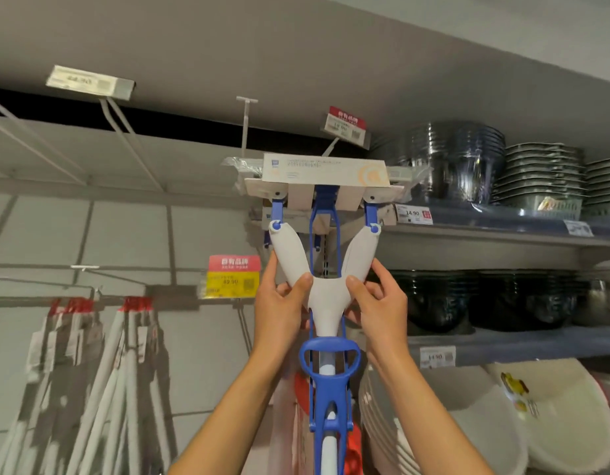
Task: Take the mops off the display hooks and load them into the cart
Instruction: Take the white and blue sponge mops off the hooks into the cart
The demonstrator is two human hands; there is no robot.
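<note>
A sponge mop [326, 299] with a white Y-shaped yoke and blue fittings hangs high in front of me. Its head, in a cardboard sleeve [326, 173], is up by a white display hook [246, 128]. My left hand [279, 303] grips the yoke's left arm. Gripping the right arm of the yoke is my right hand [377, 303]. A blue lever handle [329, 378] sits on the shaft below my hands. More mops [101, 354] with white shafts hang at the lower left. No cart is in view.
Shelves on the right hold stacked dark bowls [461, 159], grey plates [540, 173] and white basins [495, 416]. Price tags [233, 277] stick out from the hooks. Empty white hooks [125, 132] reach out at the upper left under an overhead panel.
</note>
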